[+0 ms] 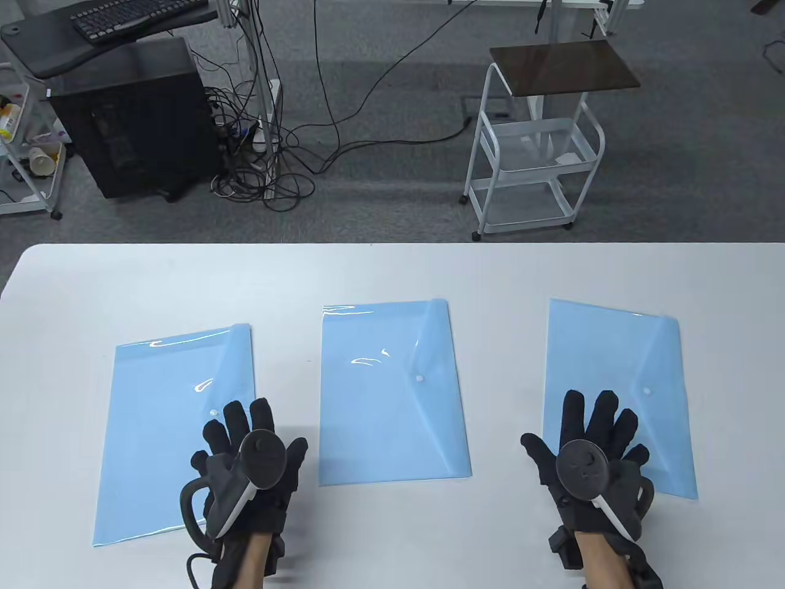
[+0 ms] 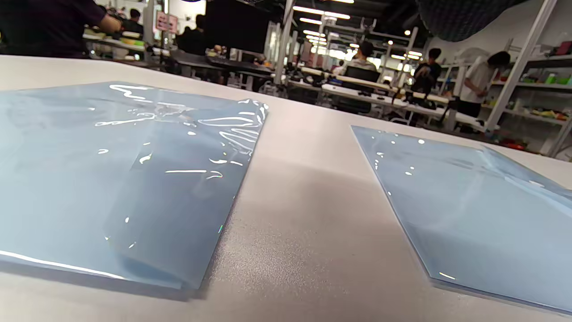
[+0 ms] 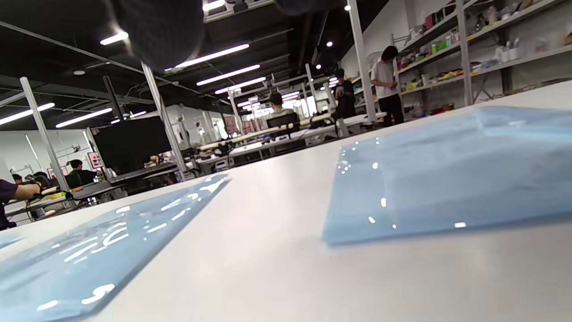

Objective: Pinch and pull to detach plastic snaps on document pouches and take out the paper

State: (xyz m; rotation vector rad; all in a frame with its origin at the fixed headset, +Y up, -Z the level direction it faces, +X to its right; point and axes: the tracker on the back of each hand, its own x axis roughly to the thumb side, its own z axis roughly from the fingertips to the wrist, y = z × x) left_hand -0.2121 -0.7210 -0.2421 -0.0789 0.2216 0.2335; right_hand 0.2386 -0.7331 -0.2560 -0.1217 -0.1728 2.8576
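Left hand (image 1: 248, 457) open, right hand (image 1: 592, 457) open, over pouches (image 1: 392, 392)

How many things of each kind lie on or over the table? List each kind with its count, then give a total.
Blue document pouches: 3, the left pouch, the middle pouch and the right pouch
White snaps in view: 3, one per pouch
Gloved hands: 2, the left hand and the right hand
Total: 8

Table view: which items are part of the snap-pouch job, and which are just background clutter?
Job:
left pouch, snap
middle pouch, snap
right pouch, snap
left hand, right hand, both open

Lying about:
white rolling cart
computer tower
keyboard
floor cables
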